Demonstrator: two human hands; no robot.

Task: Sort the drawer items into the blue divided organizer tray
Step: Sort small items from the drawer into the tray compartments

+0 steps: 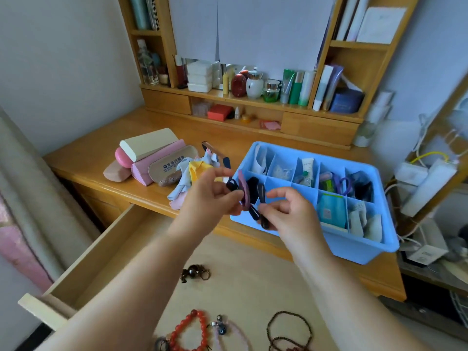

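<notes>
Currently left hand and right hand both pinch dark hair clips beside the blue organizer tray.

I see glasses cases piled on the desk's left side, crumpled cloths just beside them. Cosmetic bottles line the shelf behind, near stacked white boxes.
</notes>
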